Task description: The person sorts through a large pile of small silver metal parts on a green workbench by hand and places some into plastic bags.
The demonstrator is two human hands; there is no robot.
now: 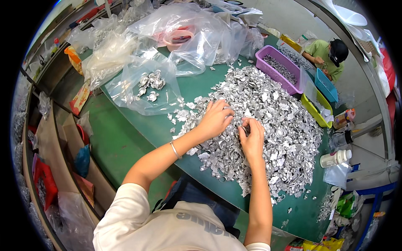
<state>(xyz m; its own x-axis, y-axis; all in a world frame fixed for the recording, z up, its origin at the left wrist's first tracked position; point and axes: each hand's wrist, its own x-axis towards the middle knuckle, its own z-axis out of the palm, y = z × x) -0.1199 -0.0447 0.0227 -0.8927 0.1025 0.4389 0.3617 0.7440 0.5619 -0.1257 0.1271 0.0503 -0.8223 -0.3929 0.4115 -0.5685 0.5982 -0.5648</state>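
Observation:
A wide heap of small silvery metal pieces (276, 138) spreads over the green table (146, 121). Over the heap's near left part is my left hand (215, 119), its fingers bent and drawn together; what they grip is hidden. Close beside it, to the right, my right hand (253, 140) has thumb and fingers closed in a pinch. A dark spot shows between those fingers, too small to make out. Left of the heap lies a clear plastic bag (125, 90) with several larger silvery metal pieces (153, 81) on it.
Beyond the heap stand a purple basket (272, 73) of small parts, a lime-green tray (310, 106) and a blue tray (324, 85). A white bottle (335, 159) lies at the right edge. Clear bags cover a pink bowl (178, 42). A person in green (322, 52) sits at the far right.

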